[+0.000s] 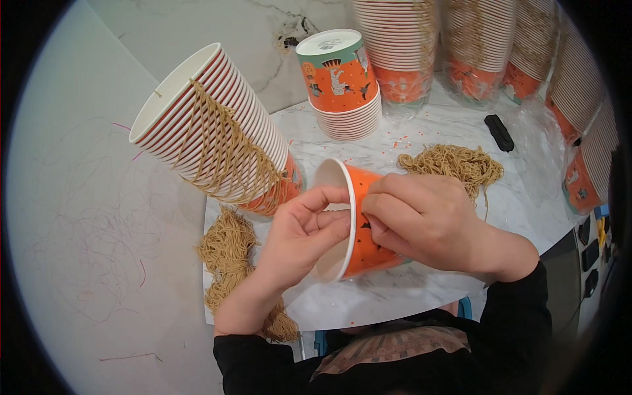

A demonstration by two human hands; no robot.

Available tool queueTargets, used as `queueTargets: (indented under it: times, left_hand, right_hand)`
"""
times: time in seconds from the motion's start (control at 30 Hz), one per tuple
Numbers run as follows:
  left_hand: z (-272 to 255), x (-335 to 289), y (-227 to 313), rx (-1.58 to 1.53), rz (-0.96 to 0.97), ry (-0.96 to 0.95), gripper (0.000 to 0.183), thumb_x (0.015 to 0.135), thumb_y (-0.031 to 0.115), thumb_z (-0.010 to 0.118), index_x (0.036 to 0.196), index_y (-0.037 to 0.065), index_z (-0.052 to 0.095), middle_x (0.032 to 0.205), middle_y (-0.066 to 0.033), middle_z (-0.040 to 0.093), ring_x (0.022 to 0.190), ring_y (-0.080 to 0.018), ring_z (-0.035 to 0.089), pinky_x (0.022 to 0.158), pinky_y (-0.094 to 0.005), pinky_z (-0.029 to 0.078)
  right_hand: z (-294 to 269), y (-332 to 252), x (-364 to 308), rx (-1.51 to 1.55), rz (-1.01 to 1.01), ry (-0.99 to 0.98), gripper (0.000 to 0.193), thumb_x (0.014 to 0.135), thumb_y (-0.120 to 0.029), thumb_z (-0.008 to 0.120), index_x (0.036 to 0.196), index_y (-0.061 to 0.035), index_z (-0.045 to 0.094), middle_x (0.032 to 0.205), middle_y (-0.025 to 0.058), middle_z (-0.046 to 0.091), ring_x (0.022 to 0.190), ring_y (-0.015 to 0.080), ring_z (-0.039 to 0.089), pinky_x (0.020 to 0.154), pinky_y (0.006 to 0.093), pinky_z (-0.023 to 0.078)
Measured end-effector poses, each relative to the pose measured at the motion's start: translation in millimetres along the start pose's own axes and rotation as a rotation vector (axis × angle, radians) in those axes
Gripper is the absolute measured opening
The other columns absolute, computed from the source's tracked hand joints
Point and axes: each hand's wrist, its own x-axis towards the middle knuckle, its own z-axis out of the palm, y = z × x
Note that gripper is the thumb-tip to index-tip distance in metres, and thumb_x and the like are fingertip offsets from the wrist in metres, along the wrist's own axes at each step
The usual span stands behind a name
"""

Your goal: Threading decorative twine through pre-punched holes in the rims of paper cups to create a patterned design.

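Note:
An orange paper bucket (366,191) with a white rim lies on its side before me, its mouth facing left. My left hand (299,234) reaches into the mouth with thumb and fingers bent toward each other. Its fingertips are hidden behind the upper rim. Against the outer wall, my right hand (421,220) is closed in a pinch; what it grips, if anything, is covered by the fingers. A bundle of tan string (227,247) lies beside my left forearm. Beyond my right hand is a loose heap of tan string (454,164).
A tall leaning stack of buckets (227,125) with strings hanging down its side stands at the left. Upside-down buckets (339,82) stand at the back, beside several plastic-wrapped stacks (398,39). A black object (499,133) lies on the marbled white table (303,309).

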Motion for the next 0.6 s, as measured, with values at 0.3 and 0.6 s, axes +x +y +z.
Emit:
queueTargets:
  times: [0.3,0.6]
  left_hand:
    - [7.3,-2.1,-9.0,0.601,0.325,0.148,0.014,0.093,-0.003,0.067,0.107,0.0,0.065,0.117,-0.0139,0.064,0.102,-0.0158,0.067,0.093,-0.0292,0.055]
    - [16.6,1.5,2.9,1.329,0.858,0.294,0.02,0.082,-0.001,0.07,0.1,0.004,0.063,0.121,-0.0132,0.064,0.109,-0.0304,0.066,0.105,-0.0464,0.047]
  right_hand:
    - [0.4,1.7,0.3,0.013,-0.003,-0.02,0.024,0.073,-0.004,0.077,0.095,-0.0077,0.066,0.089,0.0051,0.065,0.069,0.0238,0.067,0.058,0.0338,0.055]
    - [-2.3,7.7,6.6,-0.151,-0.077,0.085,0.016,0.074,-0.014,0.07,0.082,-0.009,0.057,0.077,0.0034,0.053,0.065,0.0198,0.062,0.054,0.0331,0.051]
